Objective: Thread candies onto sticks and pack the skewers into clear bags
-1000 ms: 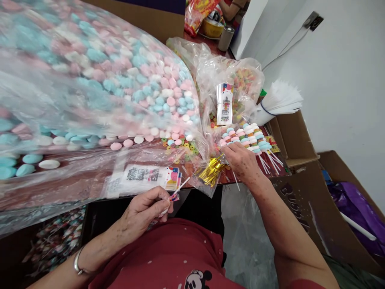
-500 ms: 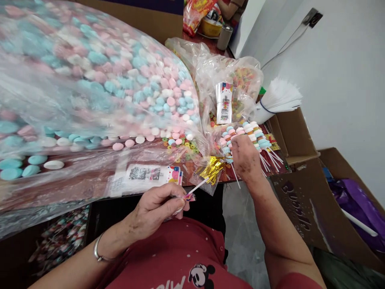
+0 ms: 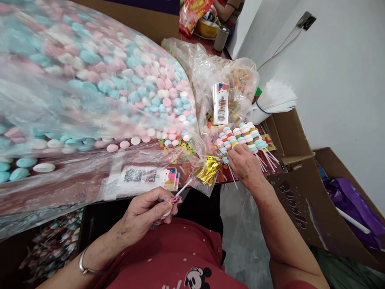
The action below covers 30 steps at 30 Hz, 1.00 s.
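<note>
Low in front of my shirt, my left hand point(image 3: 153, 210) is closed round a candy skewer in a clear printed wrapper. Its white stick point(image 3: 184, 187) points up and right out of the gathered wrapper neck point(image 3: 176, 199); the candy is mostly hidden by my fingers. At the table's right edge, my right hand point(image 3: 246, 166) has its fingers curled against the near side of a pile of candy skewers point(image 3: 249, 135), pink, blue and white with white sticks. Its fingertips are partly hidden, so what they pinch is unclear. Gold twist ties point(image 3: 207, 170) lie just left of it.
A large clear bag of pastel candies point(image 3: 120, 88) covers the left of the table. Printed wrappers point(image 3: 144, 176) lie at the front, more wrappers point(image 3: 221, 104) behind. White sticks point(image 3: 275, 98) stand in a container. Cardboard boxes point(image 3: 297, 200) are at right. Another person's arm point(image 3: 224, 11) shows at the back.
My left hand has moved slightly left and down with the wrapped skewer. My right hand has lowered a little beside the skewer pile, uncovering more of it. The view has shifted slightly.
</note>
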### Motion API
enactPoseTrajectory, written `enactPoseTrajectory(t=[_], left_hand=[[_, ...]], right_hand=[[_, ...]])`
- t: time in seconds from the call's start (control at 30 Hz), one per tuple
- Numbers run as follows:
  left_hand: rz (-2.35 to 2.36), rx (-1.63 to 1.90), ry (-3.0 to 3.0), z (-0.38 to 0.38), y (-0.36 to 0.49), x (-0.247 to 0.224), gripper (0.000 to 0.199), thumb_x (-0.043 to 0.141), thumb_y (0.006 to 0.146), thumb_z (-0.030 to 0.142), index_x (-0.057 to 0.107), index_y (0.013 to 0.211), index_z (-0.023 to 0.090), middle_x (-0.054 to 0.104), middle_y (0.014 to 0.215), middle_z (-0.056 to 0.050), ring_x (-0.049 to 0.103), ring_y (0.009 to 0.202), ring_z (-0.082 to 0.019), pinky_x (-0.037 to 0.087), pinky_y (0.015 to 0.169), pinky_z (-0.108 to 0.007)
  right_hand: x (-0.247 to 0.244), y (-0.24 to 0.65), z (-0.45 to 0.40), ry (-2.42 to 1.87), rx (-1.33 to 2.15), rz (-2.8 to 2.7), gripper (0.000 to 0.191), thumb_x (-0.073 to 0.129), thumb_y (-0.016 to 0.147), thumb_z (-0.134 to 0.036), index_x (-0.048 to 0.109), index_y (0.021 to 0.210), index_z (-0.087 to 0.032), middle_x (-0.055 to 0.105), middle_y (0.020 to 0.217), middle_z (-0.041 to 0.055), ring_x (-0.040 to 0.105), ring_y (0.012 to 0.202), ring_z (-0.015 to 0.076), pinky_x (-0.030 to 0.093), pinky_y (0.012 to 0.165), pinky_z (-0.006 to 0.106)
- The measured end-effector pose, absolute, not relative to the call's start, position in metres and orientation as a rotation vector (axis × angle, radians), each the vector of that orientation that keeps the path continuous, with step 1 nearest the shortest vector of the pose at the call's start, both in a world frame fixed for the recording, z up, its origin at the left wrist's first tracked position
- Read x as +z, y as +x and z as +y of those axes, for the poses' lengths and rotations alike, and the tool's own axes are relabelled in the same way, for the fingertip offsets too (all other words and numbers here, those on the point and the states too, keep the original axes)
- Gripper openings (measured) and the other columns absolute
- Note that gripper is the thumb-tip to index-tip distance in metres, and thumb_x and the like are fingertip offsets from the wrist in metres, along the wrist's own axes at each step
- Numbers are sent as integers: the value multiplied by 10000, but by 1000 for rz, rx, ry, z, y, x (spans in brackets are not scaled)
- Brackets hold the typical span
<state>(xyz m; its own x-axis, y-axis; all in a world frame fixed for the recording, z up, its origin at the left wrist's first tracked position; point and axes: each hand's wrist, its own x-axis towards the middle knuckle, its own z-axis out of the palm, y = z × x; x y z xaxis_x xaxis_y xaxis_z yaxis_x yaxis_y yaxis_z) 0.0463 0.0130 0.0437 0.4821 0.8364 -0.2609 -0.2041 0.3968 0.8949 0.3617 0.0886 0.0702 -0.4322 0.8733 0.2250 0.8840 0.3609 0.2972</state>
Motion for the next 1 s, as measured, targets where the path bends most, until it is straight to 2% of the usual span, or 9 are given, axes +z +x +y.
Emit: enactPoseTrajectory(t=[0.1, 0.27, 0.4, 0.47, 0.63, 0.8, 0.9, 1.0], left_hand=[[845, 763, 924, 11, 45, 41, 204, 686, 880, 349, 679, 804, 160, 687, 746, -22, 586, 574, -89, 414, 534, -195], [826, 761, 926, 11, 46, 38, 218, 676, 887, 365, 679, 799, 166, 686, 750, -25, 582, 575, -89, 392, 518, -189], [813, 763, 928, 12, 47, 39, 225, 684, 880, 381, 683, 804, 169, 689, 740, -26, 583, 571, -90, 391, 520, -189], [816, 756, 934, 12, 46, 38, 232, 685, 878, 385, 684, 799, 167, 688, 729, -27, 581, 566, -90, 391, 519, -189], [813, 749, 921, 12, 43, 39, 219, 692, 873, 368, 687, 796, 164, 692, 728, -29, 579, 557, -84, 386, 504, -180], [806, 837, 853, 16, 48, 48, 192, 724, 847, 331, 684, 784, 154, 712, 737, -36, 605, 551, -88, 417, 507, -180], [770, 915, 819, 21, 58, 55, 188, 743, 828, 319, 672, 785, 150, 721, 731, -37, 620, 548, -91, 435, 507, -177], [756, 943, 765, 27, 69, 59, 195, 743, 822, 312, 646, 775, 150, 724, 727, -28, 625, 531, -87, 436, 484, -162]], right_hand=[[79, 364, 88, -1699, -520, -2541, 204, 464, 958, -156, 637, 849, -162, 600, 827, 95, 496, 848, 224, 374, 736, 310], [83, 361, 84, -1724, -173, -2490, 241, 449, 977, -192, 662, 865, -184, 635, 824, 61, 550, 773, 181, 381, 688, 274], [75, 351, 85, -1643, -61, -2423, 263, 449, 951, -133, 668, 1085, -190, 685, 921, 79, 605, 882, 200, 438, 753, 274], [71, 346, 85, -1634, -63, -2452, 289, 449, 940, -110, 655, 1128, -188, 692, 926, 80, 610, 886, 205, 449, 755, 278], [68, 343, 86, -1639, -190, -2417, 242, 433, 948, -118, 664, 981, -181, 661, 874, 83, 594, 886, 205, 458, 765, 276], [75, 331, 80, -1526, -149, -2158, 212, 441, 974, -177, 648, 933, -199, 638, 861, 72, 596, 875, 197, 482, 803, 294], [74, 304, 75, -1402, -2, -2009, 192, 467, 975, -198, 639, 891, -206, 637, 862, 58, 595, 847, 181, 485, 809, 295], [68, 268, 69, -1262, 294, -1917, 159, 497, 957, -186, 625, 865, -206, 637, 836, 27, 594, 797, 151, 483, 772, 270]])
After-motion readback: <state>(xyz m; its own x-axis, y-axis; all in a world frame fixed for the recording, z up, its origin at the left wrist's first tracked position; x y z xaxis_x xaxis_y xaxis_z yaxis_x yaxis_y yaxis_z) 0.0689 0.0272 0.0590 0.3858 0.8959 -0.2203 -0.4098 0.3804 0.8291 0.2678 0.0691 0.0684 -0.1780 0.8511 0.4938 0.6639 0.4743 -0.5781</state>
